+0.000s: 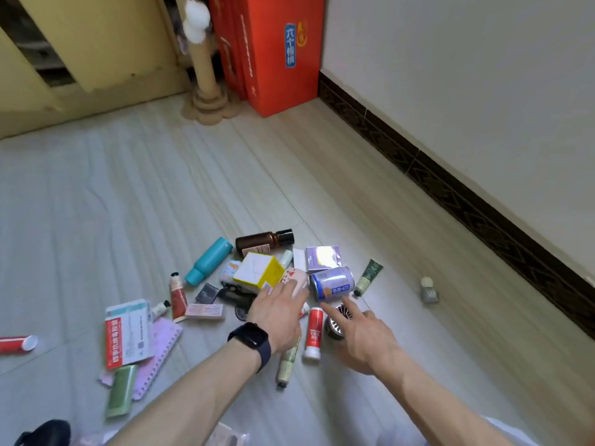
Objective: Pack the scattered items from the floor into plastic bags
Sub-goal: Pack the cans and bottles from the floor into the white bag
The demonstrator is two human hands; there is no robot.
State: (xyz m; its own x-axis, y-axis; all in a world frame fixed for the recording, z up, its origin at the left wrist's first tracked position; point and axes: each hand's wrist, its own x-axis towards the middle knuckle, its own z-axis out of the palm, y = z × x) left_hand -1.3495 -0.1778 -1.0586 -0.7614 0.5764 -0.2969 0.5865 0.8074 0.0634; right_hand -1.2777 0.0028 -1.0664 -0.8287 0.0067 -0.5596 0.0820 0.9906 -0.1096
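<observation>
Several small items lie scattered on the pale floor. My left hand point(278, 312), with a dark watch on its wrist, reaches flat over the pile, fingertips at a pink-patterned pack point(295, 278) beside a yellow-and-white box point(257, 272). My right hand point(362, 336) hovers with straight fingers spread, index finger pointing toward a purple can point(331, 283) lying on its side. Under that hand sits a small round fan-like object point(336, 318). A red-and-white bottle point(314, 333) lies between the hands. No plastic bag is clearly in view.
A teal bottle point(209, 264), brown bottle point(262, 241), purple box point(323, 258), green tube point(368, 276), medicine boxes point(128, 333) and a pink notebook point(161, 342) lie around. A grey jar point(429, 291) stands apart near the right wall. An orange carton point(277, 49) stands far back.
</observation>
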